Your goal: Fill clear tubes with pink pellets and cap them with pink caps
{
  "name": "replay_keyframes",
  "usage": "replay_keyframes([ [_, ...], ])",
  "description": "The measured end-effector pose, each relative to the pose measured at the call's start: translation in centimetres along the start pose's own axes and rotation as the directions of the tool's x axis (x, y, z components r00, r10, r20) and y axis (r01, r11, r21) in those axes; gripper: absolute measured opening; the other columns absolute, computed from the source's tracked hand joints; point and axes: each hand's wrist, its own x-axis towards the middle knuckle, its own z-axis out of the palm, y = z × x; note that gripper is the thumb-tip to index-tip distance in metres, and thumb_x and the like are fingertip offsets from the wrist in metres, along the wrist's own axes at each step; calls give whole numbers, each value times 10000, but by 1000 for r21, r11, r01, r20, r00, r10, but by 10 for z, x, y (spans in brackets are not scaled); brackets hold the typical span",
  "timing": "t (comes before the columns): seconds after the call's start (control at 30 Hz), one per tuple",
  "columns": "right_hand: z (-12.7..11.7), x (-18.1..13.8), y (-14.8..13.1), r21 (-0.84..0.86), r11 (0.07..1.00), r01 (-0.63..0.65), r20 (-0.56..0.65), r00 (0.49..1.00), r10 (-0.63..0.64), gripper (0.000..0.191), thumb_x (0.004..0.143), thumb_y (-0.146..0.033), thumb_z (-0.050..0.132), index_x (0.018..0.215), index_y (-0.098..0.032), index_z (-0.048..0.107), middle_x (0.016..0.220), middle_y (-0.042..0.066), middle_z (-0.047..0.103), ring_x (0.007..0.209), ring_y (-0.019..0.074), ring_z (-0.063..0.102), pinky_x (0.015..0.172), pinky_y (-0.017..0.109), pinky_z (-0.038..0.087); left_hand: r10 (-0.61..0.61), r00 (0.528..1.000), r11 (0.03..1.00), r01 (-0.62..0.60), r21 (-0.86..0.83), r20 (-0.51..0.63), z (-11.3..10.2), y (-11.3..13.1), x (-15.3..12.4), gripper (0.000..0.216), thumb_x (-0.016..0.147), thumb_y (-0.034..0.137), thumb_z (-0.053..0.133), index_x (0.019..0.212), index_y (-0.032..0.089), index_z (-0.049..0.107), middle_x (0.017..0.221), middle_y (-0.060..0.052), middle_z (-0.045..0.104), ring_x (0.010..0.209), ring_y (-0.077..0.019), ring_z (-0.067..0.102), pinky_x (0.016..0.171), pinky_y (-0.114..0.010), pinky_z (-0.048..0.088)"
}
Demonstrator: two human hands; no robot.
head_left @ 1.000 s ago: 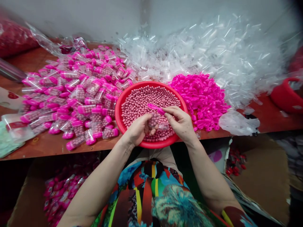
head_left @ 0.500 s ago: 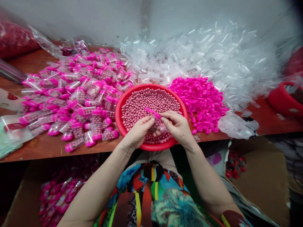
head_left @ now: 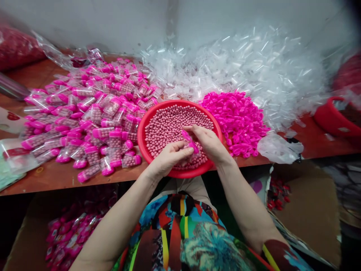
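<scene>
Over the red basin point(head_left: 142, 146) of small pink balls point(head_left: 172, 124), my two hands meet. My left hand point(head_left: 172, 155) is closed around a small container with a flip-top pink cap point(head_left: 190, 142); its clear body is mostly hidden by the fingers. The cap's lid stands raised, tilted up from its base. My right hand point(head_left: 208, 142) has its fingers bent at the cap's right side, the fingertips close to the lid; whether they grip it I cannot tell. Beside the basin on the right lies a heap of loose pink caps point(head_left: 237, 120).
Filled pink-capped containers point(head_left: 93, 113) are piled on the left of the table. Clear empty containers point(head_left: 254, 71) form a large heap along the wall. A crumpled plastic bag point(head_left: 279, 148) and another red tub point(head_left: 335, 118) are at right. Cardboard boxes point(head_left: 313, 214) stand below the table edge.
The cap has turned from lying nearly level to a steeper angle, its lid now tilted up. My right hand has shifted slightly and its fingers have moved up along the cap.
</scene>
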Motion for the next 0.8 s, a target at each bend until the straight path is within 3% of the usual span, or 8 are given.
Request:
replay_keyframes([
  [0.1, 5, 13, 2, 152, 983, -102, 64, 994, 94, 447, 839, -593, 651, 954, -174, 755, 769, 23, 680, 741, 150, 635, 692, 284, 558, -55, 998, 997, 55, -49, -5, -2, 3, -1, 255, 798, 358, 740, 761, 132, 627, 632, -8, 573, 502, -67, 457, 462, -199, 303],
  [0.2, 5, 9, 7, 178, 984, 9, -94, 996, 8, 375, 785, -543, 732, 947, -205, 745, 777, 2, 658, 711, 130, 614, 647, 251, 531, -50, 995, 988, 37, -148, -84, -1, 5, 1, 240, 770, 342, 760, 768, 137, 636, 643, -5, 574, 520, -72, 480, 449, -190, 302],
  [0.3, 3, 1, 12, 145, 984, 100, -279, 959, -57, 315, 826, -510, 700, 990, -242, 723, 793, -8, 640, 701, 121, 603, 620, 236, 509, -65, 995, 986, 53, -156, -73, 1, 5, 3, 264, 785, 375, 755, 801, 130, 659, 685, -14, 604, 522, -61, 482, 470, -188, 332],
  [0.37, 6, 1, 12, 152, 982, 112, -334, 941, -55, 293, 834, -497, 689, 981, -244, 708, 786, -12, 631, 687, 116, 592, 614, 232, 504, -60, 997, 988, 51, -149, -58, 2, 4, 3, 272, 792, 384, 752, 831, 127, 672, 734, -27, 630, 562, -69, 518, 505, -194, 369],
  [0.63, 35, 10, 8, 239, 969, 61, -223, 975, -6, 270, 850, -450, 675, 980, -215, 654, 844, 9, 675, 743, 129, 626, 670, 256, 545, -72, 997, 994, 69, -90, -27, -3, 1, 1, 250, 728, 311, 814, 782, 120, 662, 659, -7, 599, 532, -56, 475, 501, -202, 311],
  [0.8, 21, -7, 9, 8, 983, 185, -267, 947, -176, 225, 895, -404, 651, 1044, -235, 652, 982, 30, 714, 907, 164, 679, 853, 331, 571, -75, 992, 985, 57, -162, -106, -5, 3, 3, 276, 706, 350, 831, 761, 129, 676, 636, 1, 577, 546, -73, 495, 488, -202, 316],
])
